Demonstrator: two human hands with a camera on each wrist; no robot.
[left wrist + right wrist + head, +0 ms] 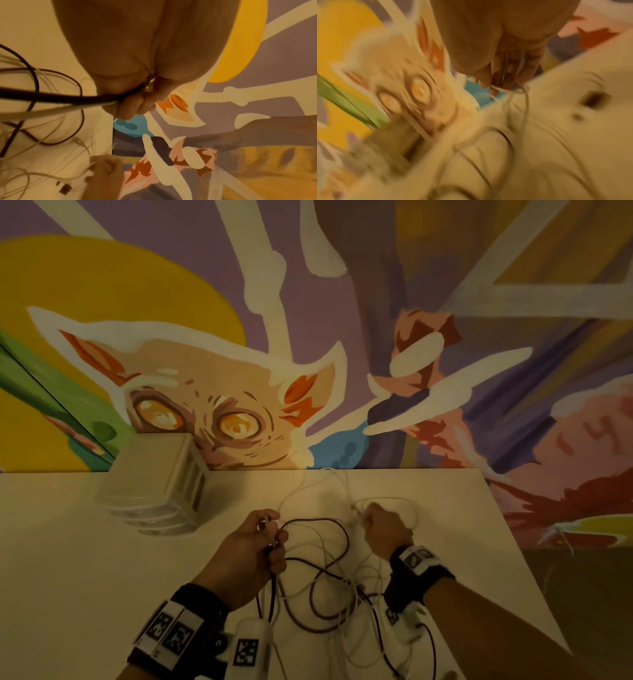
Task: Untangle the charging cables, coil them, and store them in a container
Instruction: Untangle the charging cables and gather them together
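Left hand (pixel 248 556) raised over mid worktop (pixel 68 559), fingers (pixel 132 106) curled tight around a dark cable (pixel 318 573) plus a white cable (pixel 329 546), both running out of the fist toward the near edge. Right hand (pixel 385 529) nearer the worktop's right edge, fingertips (pixel 494 83) pinching thin white strands; loops hanging below. Tangle of dark and white cables spread between both wrists, reaching the near edge; plugs (pixel 65 188) lying loose on the surface. Right wrist view heavily blurred, exact strand count unreadable. Near edge cable ends cut off by frame and partly hidden under wrist bands (pixel 171 631). Pale drawer box (pixel 157 481) at far left edge against painted wall (pixel 342 302), well apart from the tangle.
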